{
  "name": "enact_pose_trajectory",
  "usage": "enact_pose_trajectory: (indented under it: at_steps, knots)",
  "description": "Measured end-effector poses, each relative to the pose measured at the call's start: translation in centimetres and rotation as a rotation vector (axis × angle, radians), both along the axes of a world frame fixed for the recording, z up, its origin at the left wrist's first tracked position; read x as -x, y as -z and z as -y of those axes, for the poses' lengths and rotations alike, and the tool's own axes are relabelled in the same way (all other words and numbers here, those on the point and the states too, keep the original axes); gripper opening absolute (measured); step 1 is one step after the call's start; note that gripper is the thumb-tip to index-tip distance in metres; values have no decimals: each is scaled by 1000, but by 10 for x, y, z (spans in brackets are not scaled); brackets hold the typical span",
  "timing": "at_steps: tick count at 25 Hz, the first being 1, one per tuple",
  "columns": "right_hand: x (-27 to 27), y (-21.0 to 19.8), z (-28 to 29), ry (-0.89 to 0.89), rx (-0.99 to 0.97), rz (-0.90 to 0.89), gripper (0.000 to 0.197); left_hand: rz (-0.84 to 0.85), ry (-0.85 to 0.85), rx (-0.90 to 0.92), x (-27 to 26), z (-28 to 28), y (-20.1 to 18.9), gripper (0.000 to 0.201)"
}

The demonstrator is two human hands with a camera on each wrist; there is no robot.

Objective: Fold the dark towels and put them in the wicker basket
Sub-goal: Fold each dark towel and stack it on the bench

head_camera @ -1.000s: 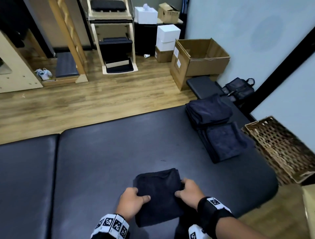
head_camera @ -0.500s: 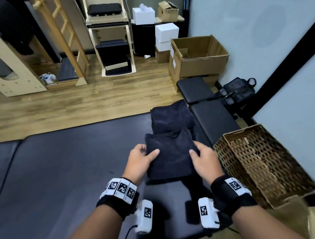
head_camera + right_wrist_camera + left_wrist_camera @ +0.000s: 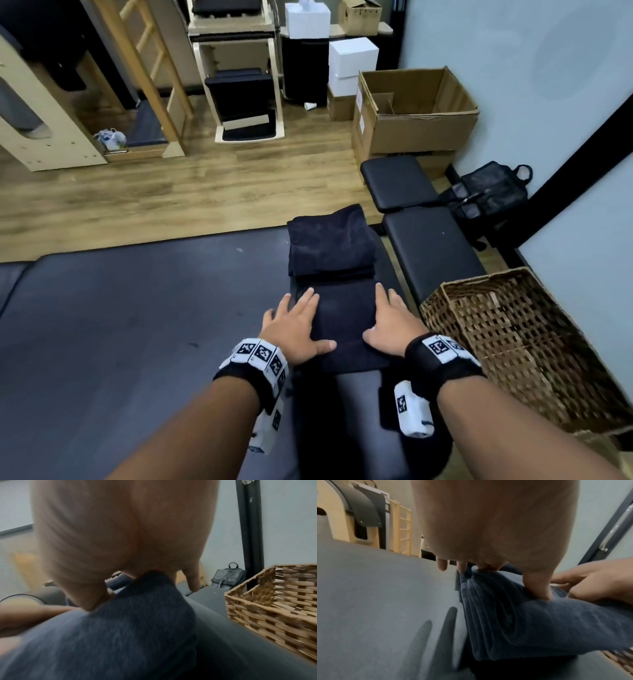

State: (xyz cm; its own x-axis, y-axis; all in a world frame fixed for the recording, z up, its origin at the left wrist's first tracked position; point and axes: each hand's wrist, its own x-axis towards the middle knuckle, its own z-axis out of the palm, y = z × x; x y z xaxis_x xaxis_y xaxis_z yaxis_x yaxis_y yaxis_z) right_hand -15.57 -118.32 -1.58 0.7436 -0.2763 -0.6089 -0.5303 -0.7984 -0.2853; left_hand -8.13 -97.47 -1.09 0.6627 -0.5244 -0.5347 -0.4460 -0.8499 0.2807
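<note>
Since half a second ago both hands have flattened: then they gripped the folded dark towel [image 3: 344, 318] by its sides above the stacks, now it lies on the nearer stack and they press it down.

Left to right across the black padded table [image 3: 137, 325]:
- Left hand [image 3: 291, 325]: fingers straight and spread, palm down on the towel's left edge, thumb lying across its near part. The left wrist view shows the thumb pressing into the cloth, with several folded layers showing at the edge below.
- Two piles of dark towels, one behind the other. The far pile of folded dark towels [image 3: 330, 241] touches the near one; layers there cannot be counted.
- Right hand [image 3: 388, 323]: likewise flat and spread on the towel's right edge.
- One rectangular brown wicker basket [image 3: 513, 342], just beside the table's right end, no towel visible inside.

Beyond the basket, one black backpack [image 3: 489, 192] sits against the wall; one open brown cardboard box [image 3: 414, 113] stands behind.
</note>
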Motion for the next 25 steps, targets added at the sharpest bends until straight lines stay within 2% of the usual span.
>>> enact_pose_trajectory:
  at_steps: [2,4,7,10,14,18,20,23,25]
  knots:
    - [-10,-4,1,-29,24,-79,110,-8,-11,-27,-1,-9,-2,105]
    - [-16,-14,-6,-46,100,-74,104,38,-76,-19,2,-30,-6,93]
    - [-23,-23,-35,-154,284,67,81,-12,-309,58,13,-96,-10,56]
    - [-22,-8,-84,-360,345,200,56,-126,-592,198,50,-183,-11,45]
    - [-12,15,-200,-702,157,274,50,-139,-1015,238,159,-327,8,14]
    - [30,19,-322,-1017,19,-47,23,-146,-1382,243,290,-442,37,16]
    - [50,25,-376,-1091,51,-161,15,-145,-1499,199,362,-483,50,18]
    - [74,34,-447,-1160,68,-272,18,-212,-1636,163,460,-527,79,22]
    - [80,38,-486,-1213,85,-303,22,-289,-1690,148,506,-545,96,17]
